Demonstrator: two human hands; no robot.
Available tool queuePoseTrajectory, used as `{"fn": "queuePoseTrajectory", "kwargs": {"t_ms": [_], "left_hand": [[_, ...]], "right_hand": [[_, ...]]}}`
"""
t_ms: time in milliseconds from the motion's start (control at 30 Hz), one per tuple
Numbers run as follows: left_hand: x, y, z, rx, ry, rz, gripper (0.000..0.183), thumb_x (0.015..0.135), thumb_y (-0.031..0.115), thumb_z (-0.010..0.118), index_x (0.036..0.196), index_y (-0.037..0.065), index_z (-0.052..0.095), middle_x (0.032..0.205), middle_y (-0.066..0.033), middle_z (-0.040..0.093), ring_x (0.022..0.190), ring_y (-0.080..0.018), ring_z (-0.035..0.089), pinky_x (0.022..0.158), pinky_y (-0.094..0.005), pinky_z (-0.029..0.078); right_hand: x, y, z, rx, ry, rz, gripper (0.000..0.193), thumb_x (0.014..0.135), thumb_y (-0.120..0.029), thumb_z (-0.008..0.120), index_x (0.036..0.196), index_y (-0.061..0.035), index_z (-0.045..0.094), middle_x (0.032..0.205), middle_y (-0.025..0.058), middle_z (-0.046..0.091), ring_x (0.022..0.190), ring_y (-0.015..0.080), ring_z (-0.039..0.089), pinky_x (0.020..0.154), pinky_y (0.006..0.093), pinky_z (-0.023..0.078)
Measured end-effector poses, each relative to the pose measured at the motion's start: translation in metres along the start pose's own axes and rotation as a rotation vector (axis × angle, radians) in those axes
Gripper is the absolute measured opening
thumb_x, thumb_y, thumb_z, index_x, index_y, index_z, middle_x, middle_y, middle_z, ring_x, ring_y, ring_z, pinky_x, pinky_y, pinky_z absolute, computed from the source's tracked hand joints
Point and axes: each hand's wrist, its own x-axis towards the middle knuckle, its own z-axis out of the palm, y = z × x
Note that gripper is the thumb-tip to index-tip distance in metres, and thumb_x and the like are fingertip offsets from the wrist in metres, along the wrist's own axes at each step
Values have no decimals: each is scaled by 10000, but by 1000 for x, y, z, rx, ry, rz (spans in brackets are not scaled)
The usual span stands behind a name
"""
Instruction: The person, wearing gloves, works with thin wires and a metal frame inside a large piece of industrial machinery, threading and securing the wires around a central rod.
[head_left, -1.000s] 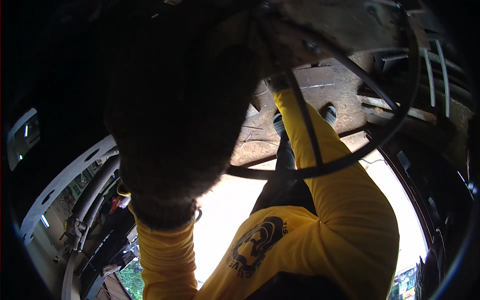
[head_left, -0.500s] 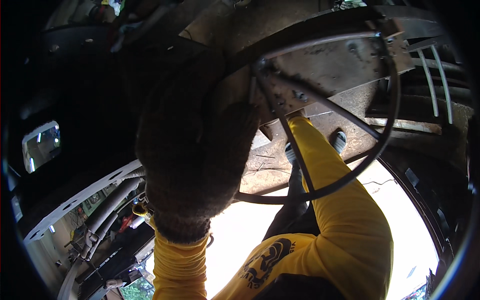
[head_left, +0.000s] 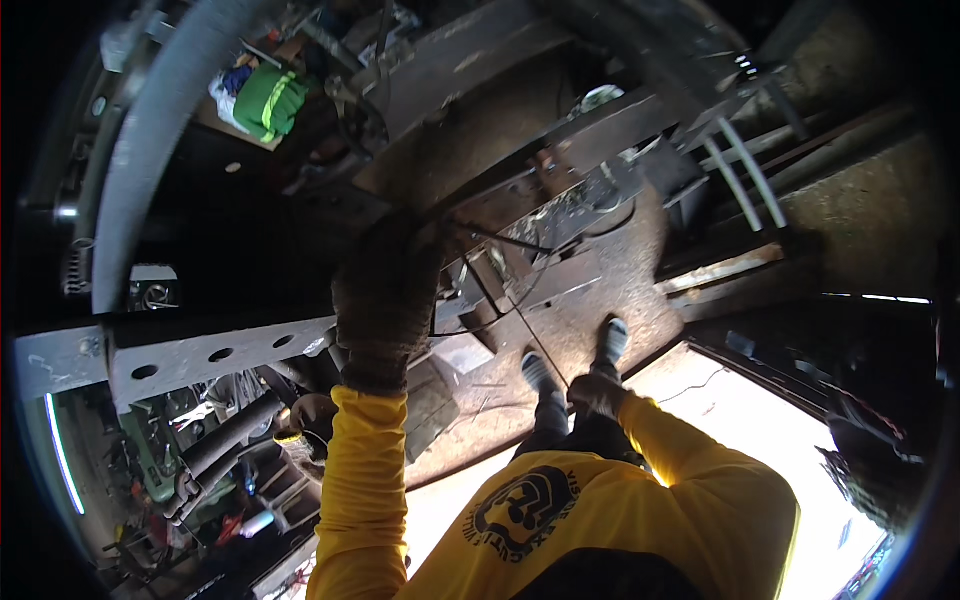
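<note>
My left hand (head_left: 385, 315), in a dark knit glove, reaches down at the centre-left. Its fingers are in deep shadow but appear wrapped round the edge of a dark metal ring frame with spokes (head_left: 484, 285). This frame hangs beside a dark steel beam. In front of my legs, my right hand (head_left: 597, 393) is closed, back of the hand up. From it a thin rod (head_left: 537, 338) runs up and left toward the ring; the rod's far end is hard to make out.
A perforated steel bar (head_left: 225, 355) crosses at left, below a curved grey metal piece (head_left: 150, 150). Green cloth (head_left: 270, 103) lies at upper left. Two pale rods (head_left: 740, 175) stand at right near a long wooden piece (head_left: 725, 270). A gloved hand-like shape (head_left: 300, 450) is at lower left.
The ring frame and my left hand have moved down and away from my head. My right hand, hidden behind the metal before, now shows near my legs with a thin rod. The view has shifted.
</note>
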Motion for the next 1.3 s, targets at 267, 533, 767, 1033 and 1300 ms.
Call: {"fn": "queuePoseTrajectory", "kwargs": {"t_ms": [267,533,767,1033,1300], "left_hand": [[4,11,-10,50,-7,-49,298,938,391,630,1051,123,693,977,-148,690,898,-378,661,799,-483,537],[-1,73,-15,-105,215,245,359,914,282,704,1194,59,667,1017,-163,690,890,-312,679,812,-463,543],[-22,162,44,-1198,-357,-260,449,958,326,705,1294,43,611,1027,-116,685,739,-186,658,671,-319,551],[-31,154,42,-1610,-555,-468,434,1005,369,653,1263,23,623,979,-82,698,726,-111,637,587,-231,513],[-31,142,46,-1463,-401,-309,533,976,358,685,1366,27,536,1086,-47,665,849,-120,644,705,-264,551]], "right_hand": [[-104,-159,-70,195,545,353,148,917,-166,657,921,-29,712,810,79,701,742,188,693,676,332,554],[-125,-261,-99,303,910,319,141,880,-182,716,835,-52,687,723,74,659,677,197,642,621,341,514],[-117,-284,-108,-256,894,67,69,834,-52,731,784,-35,687,725,122,637,666,271,644,609,352,502],[-120,-289,-133,-140,725,13,334,894,-179,747,1160,14,691,1092,136,725,979,223,717,881,335,566],[-62,-343,-182,165,768,6,403,1037,-205,550,1402,-35,553,791,12,638,640,83,593,578,241,510]]}}
